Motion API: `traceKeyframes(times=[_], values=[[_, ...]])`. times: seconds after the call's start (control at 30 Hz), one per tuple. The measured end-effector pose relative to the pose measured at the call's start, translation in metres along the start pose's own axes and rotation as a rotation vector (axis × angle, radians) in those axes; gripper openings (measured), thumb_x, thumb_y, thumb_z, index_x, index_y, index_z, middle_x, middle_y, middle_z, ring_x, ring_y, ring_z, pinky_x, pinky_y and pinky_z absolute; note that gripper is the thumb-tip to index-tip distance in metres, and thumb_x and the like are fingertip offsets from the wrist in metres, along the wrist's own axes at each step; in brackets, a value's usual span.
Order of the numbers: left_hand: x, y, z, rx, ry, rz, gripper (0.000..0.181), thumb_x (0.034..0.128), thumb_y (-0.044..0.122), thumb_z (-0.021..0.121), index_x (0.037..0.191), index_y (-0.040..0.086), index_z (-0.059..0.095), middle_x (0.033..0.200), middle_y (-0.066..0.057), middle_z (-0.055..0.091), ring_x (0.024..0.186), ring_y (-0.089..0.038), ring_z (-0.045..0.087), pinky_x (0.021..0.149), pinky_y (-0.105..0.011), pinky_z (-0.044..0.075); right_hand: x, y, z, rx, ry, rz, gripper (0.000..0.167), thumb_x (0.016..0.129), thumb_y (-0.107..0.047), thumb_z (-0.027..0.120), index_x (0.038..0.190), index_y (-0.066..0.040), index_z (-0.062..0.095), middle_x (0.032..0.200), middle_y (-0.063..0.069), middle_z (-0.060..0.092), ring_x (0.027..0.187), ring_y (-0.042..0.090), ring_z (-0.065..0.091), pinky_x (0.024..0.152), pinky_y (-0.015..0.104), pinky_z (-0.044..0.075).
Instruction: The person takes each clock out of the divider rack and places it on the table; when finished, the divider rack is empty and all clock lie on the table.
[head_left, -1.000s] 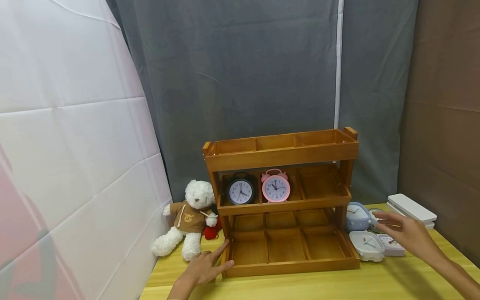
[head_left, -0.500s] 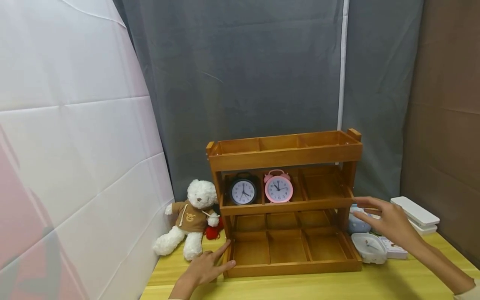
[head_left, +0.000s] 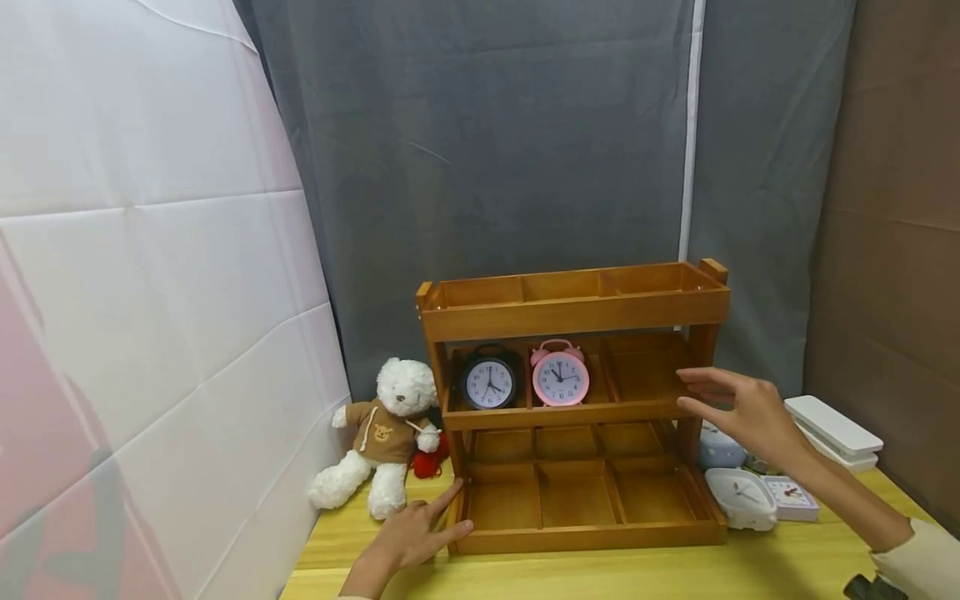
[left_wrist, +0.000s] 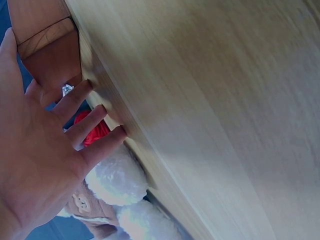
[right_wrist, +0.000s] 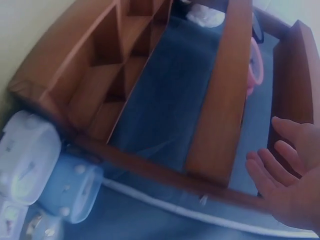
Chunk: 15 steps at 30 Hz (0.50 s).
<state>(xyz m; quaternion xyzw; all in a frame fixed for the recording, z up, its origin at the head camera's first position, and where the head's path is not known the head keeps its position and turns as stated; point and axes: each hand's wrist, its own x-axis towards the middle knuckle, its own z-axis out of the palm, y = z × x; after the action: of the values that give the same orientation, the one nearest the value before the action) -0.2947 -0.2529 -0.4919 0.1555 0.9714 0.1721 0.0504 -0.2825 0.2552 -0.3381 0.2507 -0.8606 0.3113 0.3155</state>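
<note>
A brown wooden tiered shelf (head_left: 577,537) with divided compartments stands on the table. My left hand (head_left: 405,533) touches its lower left corner with fingers spread; the left wrist view shows those fingertips (left_wrist: 120,132) against the tabletop. At the right end of the middle tier is my right hand (head_left: 761,421), its fingers loosely extended and holding nothing. A black alarm clock (head_left: 489,383) fills the middle tier's left compartment, and a pink twin-bell alarm clock (head_left: 560,377) stands beside it. In the right wrist view, the right hand (right_wrist: 295,185) appears beside the shelf's wood.
Right of the shelf lie a white clock (head_left: 742,498), a light purple square clock (head_left: 792,497) and a blue clock (head_left: 722,450), partly hidden. White flat boxes (head_left: 836,429) are stacked behind. A white teddy bear (head_left: 386,446) and a red item (head_left: 427,462) sit left.
My right hand has moved left and up from above the clocks on the right to the middle tier's right end. The left hand stays at the shelf's corner. The head view has shifted slightly.
</note>
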Motion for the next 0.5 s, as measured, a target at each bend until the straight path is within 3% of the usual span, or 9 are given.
traceKeyframes(times=[0.13, 0.5], values=[[-0.002, 0.001, -0.002, 0.005, 0.003, 0.000, 0.075, 0.0986, 0.071, 0.051, 0.163, 0.037, 0.034, 0.127, -0.027, 0.067, 0.109, -0.047, 0.067, 0.090, -0.067, 0.052, 0.015, -0.008, 0.011, 0.060, -0.035, -0.006, 0.038, 0.090, -0.009, 0.082, 0.126, -0.003, 0.072, 0.119, 0.019, 0.074, 0.095, 0.036, 0.075, 0.077, 0.044, 0.062], [-0.003, 0.002, -0.001, 0.024, 0.018, 0.014, 0.076, 0.0987, 0.072, 0.049, 0.163, 0.036, 0.034, 0.125, -0.026, 0.069, 0.111, -0.049, 0.066, 0.091, -0.067, 0.051, 0.058, -0.025, 0.049, 0.162, -0.135, -0.009, 0.040, 0.090, -0.012, 0.083, 0.127, -0.002, 0.072, 0.121, 0.021, 0.072, 0.100, 0.035, 0.074, 0.083, 0.037, 0.062]])
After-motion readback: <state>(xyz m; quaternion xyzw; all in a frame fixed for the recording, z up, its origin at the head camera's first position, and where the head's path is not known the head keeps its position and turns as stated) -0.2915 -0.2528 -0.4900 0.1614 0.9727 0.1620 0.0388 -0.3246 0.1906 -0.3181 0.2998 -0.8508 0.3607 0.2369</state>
